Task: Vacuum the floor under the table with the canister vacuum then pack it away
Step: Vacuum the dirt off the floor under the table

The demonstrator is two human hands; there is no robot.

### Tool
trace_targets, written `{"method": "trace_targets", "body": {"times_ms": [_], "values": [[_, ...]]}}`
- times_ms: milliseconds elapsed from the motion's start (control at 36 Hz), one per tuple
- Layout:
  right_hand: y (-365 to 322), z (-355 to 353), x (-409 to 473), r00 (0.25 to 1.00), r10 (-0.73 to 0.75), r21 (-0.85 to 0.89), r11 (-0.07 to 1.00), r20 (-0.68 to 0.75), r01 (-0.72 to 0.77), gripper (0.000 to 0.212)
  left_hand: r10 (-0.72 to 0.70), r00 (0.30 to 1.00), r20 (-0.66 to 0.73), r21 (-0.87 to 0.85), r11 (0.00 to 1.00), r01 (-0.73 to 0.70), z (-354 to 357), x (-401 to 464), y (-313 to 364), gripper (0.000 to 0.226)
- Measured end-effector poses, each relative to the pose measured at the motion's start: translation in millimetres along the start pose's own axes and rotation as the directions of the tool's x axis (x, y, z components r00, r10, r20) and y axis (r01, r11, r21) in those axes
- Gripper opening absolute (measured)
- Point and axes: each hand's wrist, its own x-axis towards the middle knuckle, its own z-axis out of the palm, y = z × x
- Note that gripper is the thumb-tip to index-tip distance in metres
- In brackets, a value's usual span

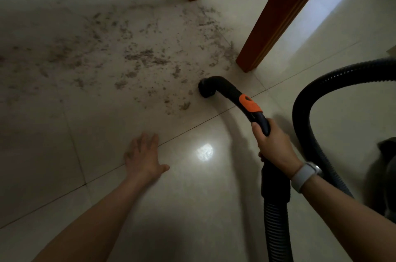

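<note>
Nearest, both hands are apart. Left hand (143, 157) lies flat on the tiled floor (64, 154), fingers straight and spread. Right hand (273, 143), wearing a pale wristband (305, 176), is wrapped round the black vacuum handle (260, 121); the ribbed hose (276, 227) runs back below it and loops off to its right. Ahead of the right hand, an orange slider (249, 103) sits on the handle; the curved nozzle end (206, 89) meets the floor. Beyond, grey dust and debris (139, 55) spread ahead of the left hand. Farthest, two wooden table legs (278, 17) stand.
</note>
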Motion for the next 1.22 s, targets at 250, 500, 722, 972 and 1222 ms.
{"method": "trace_targets", "body": {"times_ms": [250, 500, 722, 972, 1222], "values": [[-28.5, 9.1, 48.5, 1.000, -0.003, -0.035, 0.999, -0.011, 0.002, 0.028, 0.007, 1.000, -0.007, 0.009, 1.000, -0.007, 1.2, -1.1, -0.9, 0.102], [-52.6, 11.1, 77.1, 0.995, -0.033, -0.104, 0.994, 0.092, 0.042, 0.031, 0.012, 1.000, -0.002, 0.005, 1.000, -0.012, 1.5, 0.1, -2.1, 0.102], [-65.9, 23.1, 79.5, 0.983, -0.075, -0.079, 0.993, 0.166, 0.089, 0.031, 0.016, 1.000, -0.002, 0.006, 1.000, -0.016, 2.2, -0.1, -4.3, 0.102], [-48.9, 4.1, 68.3, 0.976, -0.077, -0.096, 0.991, 0.203, 0.098, 0.023, 0.015, 1.000, -0.007, -0.019, 1.000, -0.016, 2.7, -0.7, -3.7, 0.102], [-18.6, -7.0, 48.5, 0.977, -0.067, -0.017, 0.997, 0.203, 0.072, 0.024, 0.015, 1.000, -0.025, -0.019, 1.000, -0.016, 3.0, -1.5, -3.9, 0.102]]}}
